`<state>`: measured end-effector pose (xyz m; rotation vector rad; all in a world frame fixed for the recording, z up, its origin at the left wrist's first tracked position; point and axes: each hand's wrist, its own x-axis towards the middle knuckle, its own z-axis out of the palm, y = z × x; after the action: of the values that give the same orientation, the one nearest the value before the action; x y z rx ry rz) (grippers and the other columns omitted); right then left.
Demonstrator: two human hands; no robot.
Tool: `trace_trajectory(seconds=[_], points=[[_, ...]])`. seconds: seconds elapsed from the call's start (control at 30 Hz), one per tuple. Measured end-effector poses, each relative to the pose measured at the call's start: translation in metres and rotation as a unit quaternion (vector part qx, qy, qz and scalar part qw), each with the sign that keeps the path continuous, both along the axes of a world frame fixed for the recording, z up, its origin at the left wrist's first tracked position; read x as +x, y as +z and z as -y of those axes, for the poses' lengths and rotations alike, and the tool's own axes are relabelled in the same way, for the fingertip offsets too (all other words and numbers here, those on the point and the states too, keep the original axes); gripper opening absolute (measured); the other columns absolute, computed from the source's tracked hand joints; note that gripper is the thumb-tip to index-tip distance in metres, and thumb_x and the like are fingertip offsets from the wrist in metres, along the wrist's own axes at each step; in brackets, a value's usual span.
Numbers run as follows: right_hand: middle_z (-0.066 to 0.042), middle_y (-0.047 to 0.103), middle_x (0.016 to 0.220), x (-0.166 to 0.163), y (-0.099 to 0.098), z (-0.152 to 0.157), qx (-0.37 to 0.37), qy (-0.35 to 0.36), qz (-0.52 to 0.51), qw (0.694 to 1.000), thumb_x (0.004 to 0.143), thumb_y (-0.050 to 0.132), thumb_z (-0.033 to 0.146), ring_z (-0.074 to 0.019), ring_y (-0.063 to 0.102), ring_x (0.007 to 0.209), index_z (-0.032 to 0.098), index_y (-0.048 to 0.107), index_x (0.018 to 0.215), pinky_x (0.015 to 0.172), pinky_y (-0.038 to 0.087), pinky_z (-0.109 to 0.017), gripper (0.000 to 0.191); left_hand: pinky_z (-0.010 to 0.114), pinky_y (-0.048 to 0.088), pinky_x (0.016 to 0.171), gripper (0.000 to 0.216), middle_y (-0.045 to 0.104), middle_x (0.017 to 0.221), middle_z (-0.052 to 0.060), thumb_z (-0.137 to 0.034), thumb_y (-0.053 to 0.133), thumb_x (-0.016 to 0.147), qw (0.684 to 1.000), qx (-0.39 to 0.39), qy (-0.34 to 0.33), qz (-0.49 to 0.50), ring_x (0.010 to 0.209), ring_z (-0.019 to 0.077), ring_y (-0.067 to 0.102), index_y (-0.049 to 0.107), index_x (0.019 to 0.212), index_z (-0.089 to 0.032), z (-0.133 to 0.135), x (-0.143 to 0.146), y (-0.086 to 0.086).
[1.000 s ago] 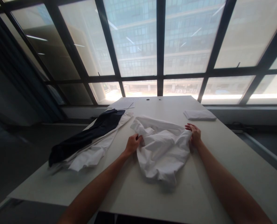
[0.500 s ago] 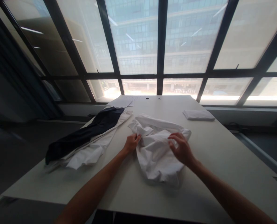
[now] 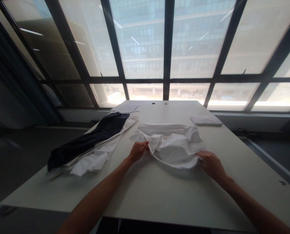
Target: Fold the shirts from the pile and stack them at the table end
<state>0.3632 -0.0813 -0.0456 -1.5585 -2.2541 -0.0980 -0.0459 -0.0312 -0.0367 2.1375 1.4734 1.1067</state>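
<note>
A crumpled white shirt (image 3: 175,144) lies in the middle of the table, its near edge drawn out between my two hands. At that edge's left corner, the fingers of my left hand (image 3: 138,151) are pinched on the cloth. My right hand (image 3: 212,164) grips the right corner, with its fingertips partly hidden behind the fabric. The shirt's far part is loosely bunched, and what look like short sleeves stick out at both sides.
On the white table (image 3: 159,191), dark trousers (image 3: 91,136) lie over white clothes (image 3: 93,162) at left. A folded white cloth (image 3: 205,120) rests at the far right. Paper sheets (image 3: 126,107) lie at the back left, before tall windows (image 3: 145,39).
My right hand has moved right and toward me and closed on the shirt's edge. The near part of the shirt, which hung toward me, is now folded up and stretched between both hands.
</note>
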Motion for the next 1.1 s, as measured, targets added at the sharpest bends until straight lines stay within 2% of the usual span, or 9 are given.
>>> trace_trajectory(seconds=[0.1, 0.2, 0.27, 0.37, 0.5, 0.6, 0.73, 0.97, 1.1], points=[[-0.006, 0.076, 0.119, 0.065, -0.019, -0.033, 0.021, -0.092, -0.045, 0.995, 0.076, 0.048, 0.005, -0.026, 0.069, 0.113, 0.025, 0.078, 0.106, 0.101, 0.051, -0.039, 0.047, 0.031, 0.048, 0.084, 0.048, 0.074, 0.08, 0.006, -0.048, 0.044, 0.103, 0.997, 0.08, -0.015, -0.005, 0.08, 0.0204, 0.067, 0.073, 0.078, -0.018, 0.0, -0.004, 0.01], [-0.007, 0.075, 0.121, 0.11, -0.039, -0.052, 0.008, -0.126, -0.072, 0.989, 0.073, 0.048, 0.006, -0.0255, 0.069, 0.115, 0.022, 0.08, 0.101, 0.102, 0.051, -0.036, 0.046, 0.039, 0.045, 0.103, 0.038, 0.073, 0.115, 0.01, -0.05, 0.06, 0.095, 0.991, 0.106, -0.03, -0.07, 0.111, 0.0259, 0.065, 0.073, 0.114, -0.02, -0.007, -0.02, 0.009], [-0.008, 0.074, 0.123, 0.125, -0.049, -0.058, 0.003, -0.13, -0.076, 0.989, 0.073, 0.047, 0.007, -0.0255, 0.068, 0.117, 0.021, 0.08, 0.103, 0.103, 0.051, -0.036, 0.046, 0.044, 0.041, 0.111, 0.061, 0.063, 0.139, 0.013, -0.055, 0.073, 0.085, 0.987, 0.073, -0.061, -0.127, 0.131, 0.0308, 0.055, 0.064, 0.135, -0.021, -0.015, -0.035, 0.001], [-0.009, 0.071, 0.128, 0.13, -0.056, -0.061, 0.004, -0.128, -0.069, 0.989, 0.075, 0.046, 0.008, -0.0261, 0.066, 0.12, 0.019, 0.079, 0.109, 0.104, 0.05, -0.036, 0.049, 0.05, 0.036, 0.116, 0.08, 0.051, 0.152, 0.015, -0.059, 0.08, 0.075, 0.98, 0.014, -0.086, -0.181, 0.142, 0.0354, 0.045, 0.059, 0.143, -0.022, -0.025, -0.051, -0.016], [-0.008, 0.07, 0.131, 0.132, -0.056, -0.066, -0.002, -0.132, -0.079, 0.988, 0.075, 0.046, 0.008, -0.0265, 0.064, 0.124, 0.021, 0.078, 0.113, 0.105, 0.049, -0.036, 0.051, 0.049, 0.038, 0.116, 0.062, 0.058, 0.146, 0.013, -0.051, 0.072, 0.084, 0.98, -0.001, -0.096, -0.177, 0.137, 0.0332, 0.051, 0.065, 0.138, -0.021, -0.034, -0.053, -0.025], [-0.009, 0.068, 0.134, 0.143, -0.056, -0.073, -0.006, -0.151, -0.112, 0.982, 0.078, 0.046, 0.012, -0.0285, 0.063, 0.124, 0.021, 0.078, 0.113, 0.104, 0.05, -0.039, 0.049, 0.047, 0.043, 0.112, 0.04, 0.069, 0.133, 0.011, -0.036, 0.063, 0.09, 0.981, -0.006, -0.09, -0.173, 0.127, 0.032, 0.06, 0.074, 0.125, -0.022, -0.035, -0.047, -0.019], [-0.009, 0.067, 0.135, 0.162, -0.06, -0.081, -0.007, -0.18, -0.166, 0.97, 0.083, 0.048, 0.021, -0.0298, 0.064, 0.122, 0.022, 0.079, 0.113, 0.103, 0.051, -0.04, 0.043, 0.044, 0.047, 0.107, 0.034, 0.074, 0.122, 0.01, -0.024, 0.054, 0.089, 0.987, -0.02, -0.084, -0.136, 0.118, 0.0307, 0.067, 0.079, 0.113, -0.02, -0.032, -0.05, -0.009], [-0.014, 0.066, 0.137, 0.168, -0.066, -0.087, 0.017, -0.068, -0.171, 0.983, 0.076, 0.056, 0.021, -0.0312, 0.051, 0.138, 0.018, 0.076, 0.119, 0.116, 0.038, -0.048, 0.048, 0.044, 0.036, 0.118, 0.039, 0.064, 0.14, 0.009, -0.027, 0.064, 0.085, 0.984, -0.019, -0.157, -0.082, 0.137, 0.0263, 0.053, 0.073, 0.123, -0.022, -0.028, -0.048, -0.01], [-0.015, 0.067, 0.134, 0.166, -0.057, -0.086, -0.028, -0.051, -0.204, 0.977, 0.075, 0.06, 0.031, -0.0351, 0.049, 0.139, 0.018, 0.08, 0.109, 0.116, 0.037, -0.051, 0.041, 0.042, 0.044, 0.108, 0.027, 0.076, 0.116, 0.01, -0.026, 0.065, 0.082, 0.983, -0.067, -0.167, -0.036, 0.116, 0.0276, 0.066, 0.079, 0.105, -0.02, -0.024, -0.038, -0.007]])
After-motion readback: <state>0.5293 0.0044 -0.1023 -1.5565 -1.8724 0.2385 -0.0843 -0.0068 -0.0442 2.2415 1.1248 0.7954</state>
